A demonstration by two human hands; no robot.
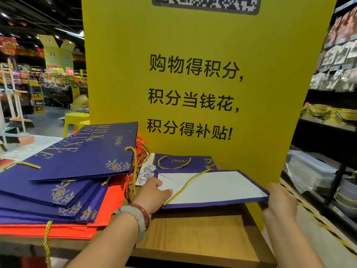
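While the flat purple bag (212,187) sits low over the wooden tabletop (193,235), before the yellow sign (116,74), the left hand (152,194) reaches forward and pinches its left edge. The blurred right hand (280,204) meets its right corner, grip unclear.

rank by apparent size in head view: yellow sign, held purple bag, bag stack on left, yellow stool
1. yellow sign
2. bag stack
3. held purple bag
4. yellow stool, though farther away
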